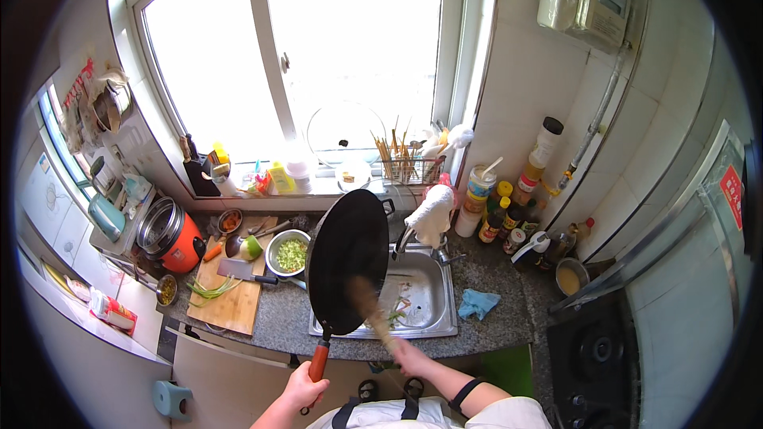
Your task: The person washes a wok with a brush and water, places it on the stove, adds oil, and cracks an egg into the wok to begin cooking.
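Observation:
My left hand (305,387) grips the reddish-brown handle of a black wok (349,262), which is held up and tilted over the left part of the steel sink (423,304). In my right hand (411,358) is a long wooden-coloured tool (375,319), perhaps a wok brush; its far end is blurred against the lower right inside of the wok. Scraps of greens and other bits lie in the sink. The faucet (404,239), with a white cloth (430,214) hanging over it, stands behind the sink. The wok hides the sink's left side.
A wooden cutting board (238,313) holds a cleaver (238,269), green stalks and a cut green radish (250,248). Beside it is a metal bowl (273,253) of chopped greens. A blue cloth (478,302), sauce bottles (493,221) and a gas stove (587,363) are to the right.

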Demonstrator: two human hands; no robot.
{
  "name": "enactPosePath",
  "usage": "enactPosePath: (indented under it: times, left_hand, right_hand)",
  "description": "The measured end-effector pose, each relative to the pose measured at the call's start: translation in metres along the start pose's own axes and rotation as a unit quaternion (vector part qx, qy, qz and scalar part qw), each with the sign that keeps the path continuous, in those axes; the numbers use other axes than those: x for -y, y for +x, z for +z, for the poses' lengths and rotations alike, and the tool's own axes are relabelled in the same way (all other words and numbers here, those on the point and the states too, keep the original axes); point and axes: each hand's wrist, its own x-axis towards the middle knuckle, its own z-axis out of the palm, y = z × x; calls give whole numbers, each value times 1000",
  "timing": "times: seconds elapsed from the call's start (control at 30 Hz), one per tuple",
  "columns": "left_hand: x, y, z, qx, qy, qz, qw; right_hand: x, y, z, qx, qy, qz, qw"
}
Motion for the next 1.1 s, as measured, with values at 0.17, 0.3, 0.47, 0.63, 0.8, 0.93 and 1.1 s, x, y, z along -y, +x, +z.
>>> enactPosePath:
  times: [0.17, 0.3, 0.47, 0.63, 0.8, 0.93, 1.1]
  left_hand:
    - [-13, -11, -2, -60, 74, 9, 995]
    - [-16, -9, -1, -60, 56, 32, 996]
    - [-9, -12, -6, -55, 94, -9, 994]
    - [-4, -6, 4, -41, 94, 17, 995]
    - [-1, -10, 6, -62, 124, 1, 990]
    - [-3, -11, 10, -61, 126, 4, 990]
    - [-14, -15, 4, -62, 136, 14, 989]
  right_hand:
    - [-15, 1, 3, -66, 98, -8, 993]
    - [-14, 2, 8, 81, 41, -124, 988]
    - [-23, 16, -2, -127, 56, -5, 990]
    - [-33, 31, 2, 70, 51, -174, 981]
    - [-38, 45, 17, -157, 165, 22, 974]
    - [-45, 55, 22, 10, 106, -128, 986]
    - [-43, 57, 32, -157, 123, 16, 980]
